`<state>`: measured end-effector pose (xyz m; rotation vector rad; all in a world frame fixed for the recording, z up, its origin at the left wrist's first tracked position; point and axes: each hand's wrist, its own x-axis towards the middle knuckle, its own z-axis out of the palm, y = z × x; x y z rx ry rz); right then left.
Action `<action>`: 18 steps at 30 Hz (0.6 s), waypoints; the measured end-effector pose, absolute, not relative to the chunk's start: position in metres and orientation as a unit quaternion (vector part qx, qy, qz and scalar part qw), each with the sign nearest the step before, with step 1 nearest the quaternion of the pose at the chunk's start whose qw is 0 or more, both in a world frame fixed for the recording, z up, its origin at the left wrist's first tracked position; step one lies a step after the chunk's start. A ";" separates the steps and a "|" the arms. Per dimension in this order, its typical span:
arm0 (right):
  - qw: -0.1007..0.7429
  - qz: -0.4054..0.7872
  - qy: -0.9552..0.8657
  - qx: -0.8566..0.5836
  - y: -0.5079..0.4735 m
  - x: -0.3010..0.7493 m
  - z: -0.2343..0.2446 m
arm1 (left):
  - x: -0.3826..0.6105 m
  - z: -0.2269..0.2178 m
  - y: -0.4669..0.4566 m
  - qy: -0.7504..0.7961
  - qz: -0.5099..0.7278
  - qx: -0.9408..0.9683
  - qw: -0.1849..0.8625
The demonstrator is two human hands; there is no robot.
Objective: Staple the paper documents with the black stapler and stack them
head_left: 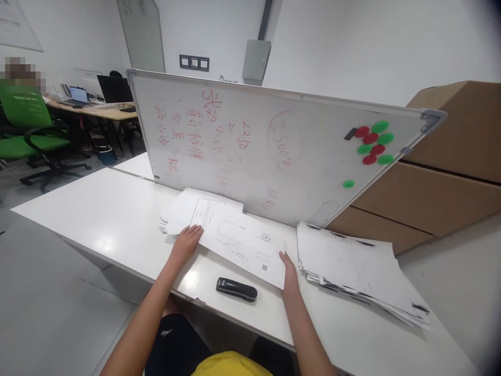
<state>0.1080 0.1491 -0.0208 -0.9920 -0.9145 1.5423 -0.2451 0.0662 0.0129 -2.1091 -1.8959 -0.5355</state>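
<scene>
A printed sheet of paper [238, 237] lies slantwise on the white table, its left part overlapping a stack of papers [178, 209]. My left hand [189, 241] rests on the sheet's left side near the edge, with its fingers stretched out flat. At the sheet's right edge, my right hand [288, 271] is closed on it, the thumb on top and the other fingers mostly hidden. A black stapler [236, 290] lies on the table just in front of the sheet, between my forearms, touched by neither hand.
A whiteboard [250, 151] with red writing and round magnets stands along the table's back. On the right is a thick pile of papers [348, 261], with cardboard boxes [442, 183] behind. At far left, a person sits in a green chair [27, 115] by a desk.
</scene>
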 end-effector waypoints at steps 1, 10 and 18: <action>0.522 0.649 -0.359 -0.421 0.148 0.108 -0.020 | -0.245 0.011 0.061 -0.644 -0.193 -0.727 0.136; 0.595 0.587 -0.369 -0.407 0.141 0.086 -0.016 | -0.221 0.015 0.024 -0.481 -0.259 -0.801 0.247; 0.469 0.577 -0.513 -0.429 0.150 0.066 -0.019 | -0.192 0.012 0.039 -0.516 -0.205 -0.782 0.282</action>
